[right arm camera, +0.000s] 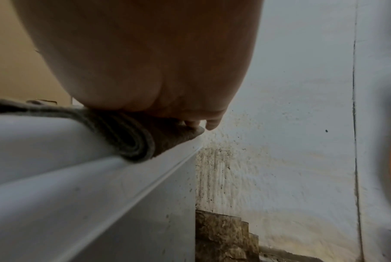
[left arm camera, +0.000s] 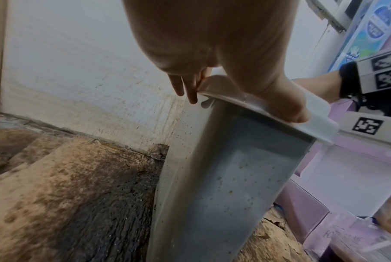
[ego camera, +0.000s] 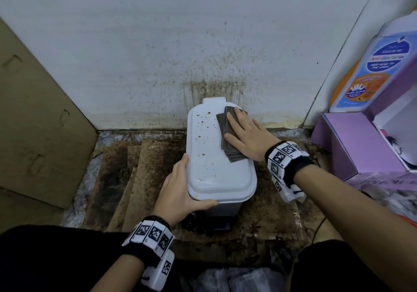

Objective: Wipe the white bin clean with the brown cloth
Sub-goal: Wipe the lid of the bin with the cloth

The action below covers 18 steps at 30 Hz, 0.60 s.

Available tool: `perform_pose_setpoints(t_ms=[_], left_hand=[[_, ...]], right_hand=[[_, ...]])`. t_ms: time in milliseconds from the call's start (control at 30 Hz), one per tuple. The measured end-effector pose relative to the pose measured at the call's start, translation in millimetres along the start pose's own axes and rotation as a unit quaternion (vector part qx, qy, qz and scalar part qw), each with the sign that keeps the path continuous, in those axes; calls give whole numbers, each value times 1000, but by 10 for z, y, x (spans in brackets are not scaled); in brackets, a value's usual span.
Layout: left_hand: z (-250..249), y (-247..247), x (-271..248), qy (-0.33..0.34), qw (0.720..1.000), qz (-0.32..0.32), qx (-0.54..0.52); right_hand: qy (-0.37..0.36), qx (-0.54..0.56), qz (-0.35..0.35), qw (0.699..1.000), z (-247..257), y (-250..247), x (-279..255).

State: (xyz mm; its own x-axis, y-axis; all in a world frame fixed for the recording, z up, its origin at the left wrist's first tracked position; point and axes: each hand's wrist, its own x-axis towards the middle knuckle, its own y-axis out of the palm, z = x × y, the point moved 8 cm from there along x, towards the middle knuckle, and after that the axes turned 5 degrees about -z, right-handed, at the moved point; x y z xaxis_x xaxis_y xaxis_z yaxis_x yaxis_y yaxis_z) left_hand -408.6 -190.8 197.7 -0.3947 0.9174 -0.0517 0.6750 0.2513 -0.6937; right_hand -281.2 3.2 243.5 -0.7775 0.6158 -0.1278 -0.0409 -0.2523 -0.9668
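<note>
The white bin [ego camera: 212, 156] stands on the floor against the wall, and its shut lid is speckled with brown spots on the left half. A folded brown cloth [ego camera: 222, 125] lies on the far right of the lid. My right hand [ego camera: 246, 136] presses flat on it with straight fingers. In the right wrist view the cloth [right arm camera: 127, 138] is squashed under the palm [right arm camera: 145, 62] at the lid's edge [right arm camera: 55, 159]. My left hand [ego camera: 180, 188] grips the lid's near left corner, thumb across the front rim. The left wrist view shows that hand [left arm camera: 212, 53] over the spotted bin side [left arm camera: 223, 186].
The stained white wall [ego camera: 214, 77] is right behind the bin. A brown cardboard sheet [ego camera: 33, 111] leans at the left. Dirty cardboard pieces [ego camera: 135, 179] cover the floor. A purple box [ego camera: 352, 145] and a wash bottle [ego camera: 372, 70] crowd the right side.
</note>
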Motion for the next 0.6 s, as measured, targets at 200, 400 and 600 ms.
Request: perform_pose_setpoints(t_ms=[200, 400, 600], left_hand=[[-70, 13, -37, 12, 1000, -8, 22], [-82, 8, -56, 20, 999, -20, 19], [-83, -20, -95, 34, 998, -15, -48]], right_hand=[[5, 64, -28, 998, 43, 120, -230], [-39, 36, -90, 995, 396, 223, -713], [-46, -17, -110, 993, 585, 261, -891]])
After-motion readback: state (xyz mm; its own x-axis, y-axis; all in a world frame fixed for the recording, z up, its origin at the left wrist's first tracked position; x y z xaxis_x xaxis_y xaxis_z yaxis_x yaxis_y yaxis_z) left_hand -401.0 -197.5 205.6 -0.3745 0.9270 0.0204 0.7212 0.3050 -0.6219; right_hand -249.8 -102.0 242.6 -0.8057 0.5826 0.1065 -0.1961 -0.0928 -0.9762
